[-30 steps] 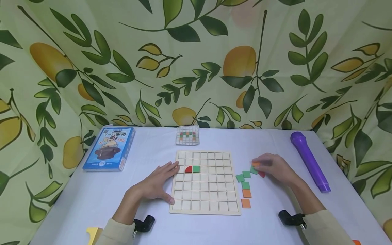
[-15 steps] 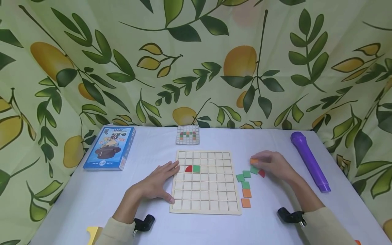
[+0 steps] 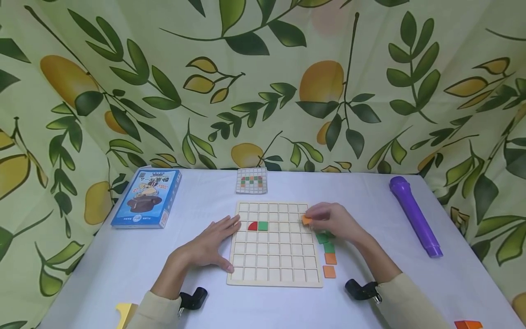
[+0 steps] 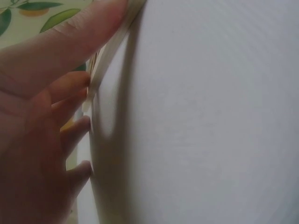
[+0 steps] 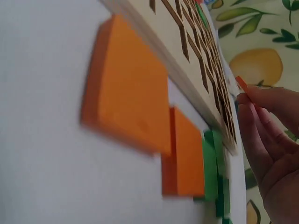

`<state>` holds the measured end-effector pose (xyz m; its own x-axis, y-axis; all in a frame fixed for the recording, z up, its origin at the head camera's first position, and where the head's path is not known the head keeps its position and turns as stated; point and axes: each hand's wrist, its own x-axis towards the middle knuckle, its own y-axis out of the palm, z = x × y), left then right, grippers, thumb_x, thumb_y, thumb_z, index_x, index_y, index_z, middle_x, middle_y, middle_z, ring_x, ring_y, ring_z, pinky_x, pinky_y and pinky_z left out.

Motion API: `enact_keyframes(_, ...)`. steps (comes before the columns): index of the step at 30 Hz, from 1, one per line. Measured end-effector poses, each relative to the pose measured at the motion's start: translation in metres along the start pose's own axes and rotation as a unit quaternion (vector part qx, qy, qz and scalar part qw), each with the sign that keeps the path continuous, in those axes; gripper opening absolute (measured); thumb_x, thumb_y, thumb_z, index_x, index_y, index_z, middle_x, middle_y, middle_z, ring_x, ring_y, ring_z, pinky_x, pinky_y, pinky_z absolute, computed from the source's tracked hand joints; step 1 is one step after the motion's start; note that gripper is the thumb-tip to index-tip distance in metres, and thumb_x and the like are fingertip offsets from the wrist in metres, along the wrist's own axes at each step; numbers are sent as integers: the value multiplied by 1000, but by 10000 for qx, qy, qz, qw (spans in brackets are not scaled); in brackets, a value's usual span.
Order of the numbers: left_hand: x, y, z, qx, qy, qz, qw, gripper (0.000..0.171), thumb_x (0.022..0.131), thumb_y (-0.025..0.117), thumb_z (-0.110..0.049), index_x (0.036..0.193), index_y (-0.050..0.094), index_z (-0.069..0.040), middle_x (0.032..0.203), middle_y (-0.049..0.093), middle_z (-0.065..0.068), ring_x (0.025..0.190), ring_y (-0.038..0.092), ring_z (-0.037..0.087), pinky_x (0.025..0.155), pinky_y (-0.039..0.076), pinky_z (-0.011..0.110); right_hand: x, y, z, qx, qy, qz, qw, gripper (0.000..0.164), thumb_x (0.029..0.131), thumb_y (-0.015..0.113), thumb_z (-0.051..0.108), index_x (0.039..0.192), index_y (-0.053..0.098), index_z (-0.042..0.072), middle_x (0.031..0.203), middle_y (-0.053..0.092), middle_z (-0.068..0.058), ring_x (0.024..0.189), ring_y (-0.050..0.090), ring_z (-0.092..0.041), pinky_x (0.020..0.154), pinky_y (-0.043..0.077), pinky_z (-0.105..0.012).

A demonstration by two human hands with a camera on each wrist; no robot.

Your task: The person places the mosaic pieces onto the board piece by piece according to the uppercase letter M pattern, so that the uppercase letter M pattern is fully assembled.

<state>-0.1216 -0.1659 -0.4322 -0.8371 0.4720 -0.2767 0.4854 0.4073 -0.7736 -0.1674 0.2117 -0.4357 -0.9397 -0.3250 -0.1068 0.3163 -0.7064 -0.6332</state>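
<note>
A wooden grid board [image 3: 274, 262] lies mid-table, with a red quarter-round tile [image 3: 253, 226] and a green square tile [image 3: 263, 226] side by side in its upper left cells. My left hand [image 3: 209, 243] rests with spread fingers along the board's left edge, thumb near the lower corner. My right hand [image 3: 336, 222] pinches an orange tile [image 3: 306, 220] between thumb and fingertips over the board's right edge; the right wrist view shows this orange tile [image 5: 241, 83] too. Beneath and beside that hand lie green tiles [image 3: 329, 247] and two orange square tiles [image 3: 329, 272], some partly hidden.
A small pattern card [image 3: 251, 181] with coloured squares sits behind the board. At the back left is a blue box [image 3: 146, 199]; a purple tube-shaped object [image 3: 416, 216] lies at the right. Yellow [image 3: 127, 315] and orange [image 3: 468, 325] pieces show at the front edge.
My right hand has carried the orange tile leftward from the loose tiles to the board's right edge. My left hand has stayed in place.
</note>
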Motion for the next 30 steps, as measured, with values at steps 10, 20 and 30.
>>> enact_keyframes(10, 1, 1, 1, 92, -35, 34, 9999, 118, 62, 96, -41, 159, 36, -14, 173, 21, -1, 163, 11, 29, 133, 11, 56, 18, 26, 29, 138, -539, 354, 9978, 23, 87, 81, 18, 109, 81, 19, 114, 76, 1, 105, 70, -15, 94, 60, -32)
enact_keyframes(20, 2, 1, 0, 4, -82, 21, 10000, 117, 62, 96, -40, 159, 36, -14, 173, 21, -1, 163, 11, 29, 133, 10, 56, 27, 51, 43, 158, -636, 441, 9969, 18, 86, 81, 15, 105, 81, 17, 110, 76, 0, 98, 68, -12, 87, 58, -20)
enact_keyframes(30, 2, 1, 1, -19, -64, -1, 10000, 117, 62, 97, -39, 159, 37, -14, 173, 21, -1, 163, 11, 29, 133, 10, 57, 30, 63, 46, -96, -582, 315, 9978, 16, 85, 82, 13, 100, 82, 20, 103, 76, 5, 94, 67, -9, 85, 57, -21)
